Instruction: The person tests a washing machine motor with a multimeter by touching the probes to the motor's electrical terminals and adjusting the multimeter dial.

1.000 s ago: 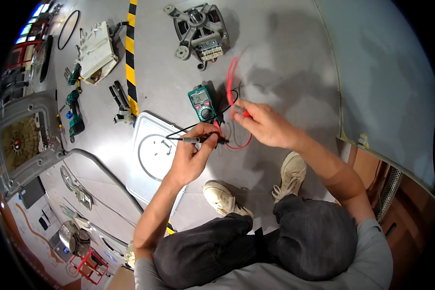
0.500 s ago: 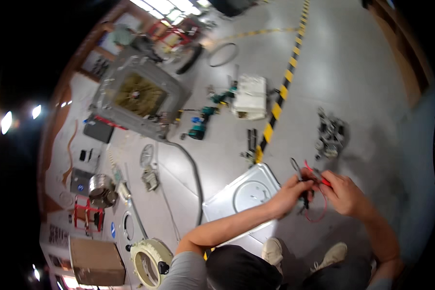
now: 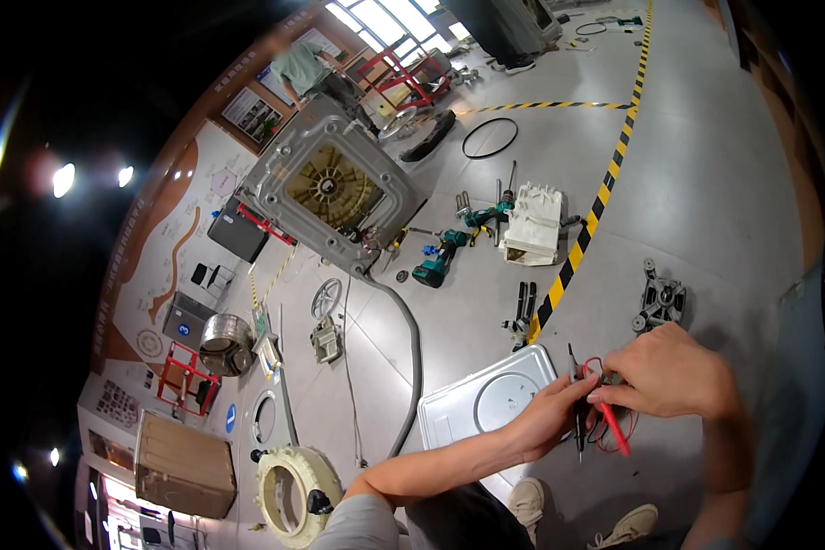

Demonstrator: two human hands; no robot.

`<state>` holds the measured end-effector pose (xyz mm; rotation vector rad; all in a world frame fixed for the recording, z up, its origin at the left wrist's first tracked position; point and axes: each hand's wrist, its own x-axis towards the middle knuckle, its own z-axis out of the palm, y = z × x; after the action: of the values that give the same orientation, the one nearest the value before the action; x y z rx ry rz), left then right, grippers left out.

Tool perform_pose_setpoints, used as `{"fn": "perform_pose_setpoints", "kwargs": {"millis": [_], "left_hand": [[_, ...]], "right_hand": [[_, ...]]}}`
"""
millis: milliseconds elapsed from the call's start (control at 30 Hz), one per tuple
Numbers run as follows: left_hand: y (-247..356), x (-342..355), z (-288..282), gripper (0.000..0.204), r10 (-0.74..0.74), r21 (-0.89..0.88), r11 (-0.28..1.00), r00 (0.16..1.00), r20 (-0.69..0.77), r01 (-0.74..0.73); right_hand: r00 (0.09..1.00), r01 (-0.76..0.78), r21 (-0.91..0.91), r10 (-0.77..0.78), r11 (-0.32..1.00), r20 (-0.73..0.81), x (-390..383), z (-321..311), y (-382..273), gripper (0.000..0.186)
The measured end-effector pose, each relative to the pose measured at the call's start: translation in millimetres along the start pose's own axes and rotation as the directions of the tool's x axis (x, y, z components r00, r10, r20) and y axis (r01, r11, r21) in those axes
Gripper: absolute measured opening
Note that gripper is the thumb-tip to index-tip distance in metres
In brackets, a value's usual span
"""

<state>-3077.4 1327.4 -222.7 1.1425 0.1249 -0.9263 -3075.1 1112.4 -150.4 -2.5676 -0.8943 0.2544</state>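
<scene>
My left hand [image 3: 548,414] pinches a black test probe [image 3: 577,403] that points down toward the floor. My right hand [image 3: 666,374] holds a red test probe [image 3: 613,427] with its red lead looping below. The two hands meet over the right edge of a white metal panel [image 3: 486,400] lying flat on the grey floor. The meter seen earlier is hidden behind my right hand.
An electric motor [image 3: 662,302] lies just beyond my right hand. Black pliers [image 3: 522,307], a white plastic housing [image 3: 533,223], a teal drill [image 3: 436,258] and a washing machine tub [image 3: 332,191] sit further out. A grey hose [image 3: 411,357] curves past the panel. Yellow-black tape [image 3: 585,238] crosses the floor.
The view has swung left and upward, so my hands now sit at the lower right. Both hands still hold the probes close together.
</scene>
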Motion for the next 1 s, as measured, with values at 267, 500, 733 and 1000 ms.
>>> {"fn": "perform_pose_setpoints", "kwargs": {"millis": [267, 500, 733, 1000], "left_hand": [[-6.0, -15.7, -9.8, 0.022, -0.191, 0.178, 0.971, 0.966, 0.177, 0.159], [4.0, -29.9, -9.9, 0.020, -0.283, 0.394, 0.883, 0.959, 0.013, 0.255], [0.5, -24.5, 5.6, 0.019, -0.423, 0.908, 0.418, 0.877, 0.228, -0.035], [-8.0, -14.9, -21.6, 0.020, -0.342, 0.930, 0.297, 0.885, 0.317, -0.218]], "right_hand": [[0.901, 0.245, 0.208, -0.143, 0.947, -0.410, 3.0, 60.6, 21.4, 0.038], [0.954, 0.203, 0.592, -0.293, 0.780, 0.059, 27.1, 92.1, 37.8, 0.035], [0.829, 0.213, 0.565, -0.454, 0.797, 0.327, 8.2, 105.8, 23.6, 0.037], [0.859, 0.281, 0.490, -0.444, 0.825, 0.254, 13.2, 103.8, 18.4, 0.024]]}}
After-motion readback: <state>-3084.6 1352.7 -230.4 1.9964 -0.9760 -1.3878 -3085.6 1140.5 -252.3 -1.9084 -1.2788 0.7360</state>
